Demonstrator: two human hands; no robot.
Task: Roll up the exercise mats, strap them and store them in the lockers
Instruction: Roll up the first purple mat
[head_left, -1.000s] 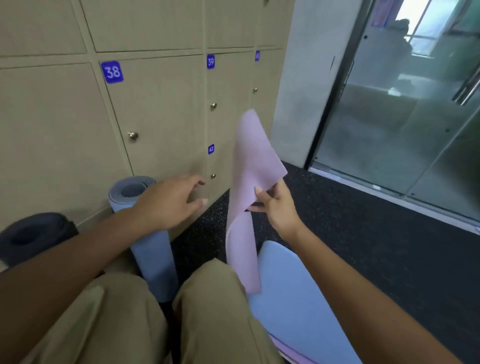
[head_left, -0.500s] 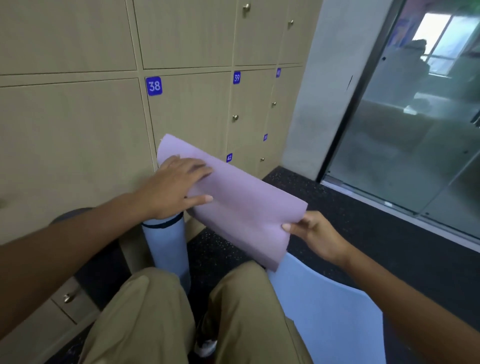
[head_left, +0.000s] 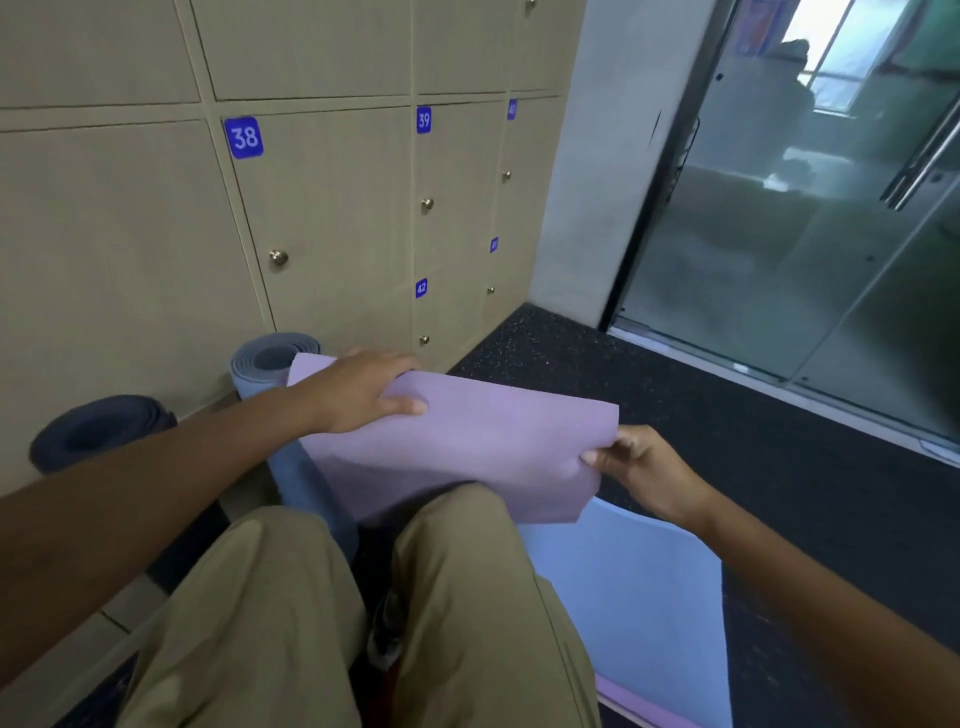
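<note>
Head cam: the person sits on the dark floor (head_left: 727, 441) facing the lockers (head_left: 337, 208), holding the turned-over end of a purple mat (head_left: 467, 447) above their knees. The left hand (head_left: 358, 395) lies on its top left corner, fingers curled over the edge; the right hand (head_left: 644, 467) has its fingers pinched together on the right edge. Two rolled mats, a blue roll (head_left: 270, 358) and a dark roll (head_left: 93, 431), stand against the lockers at left.
</note>
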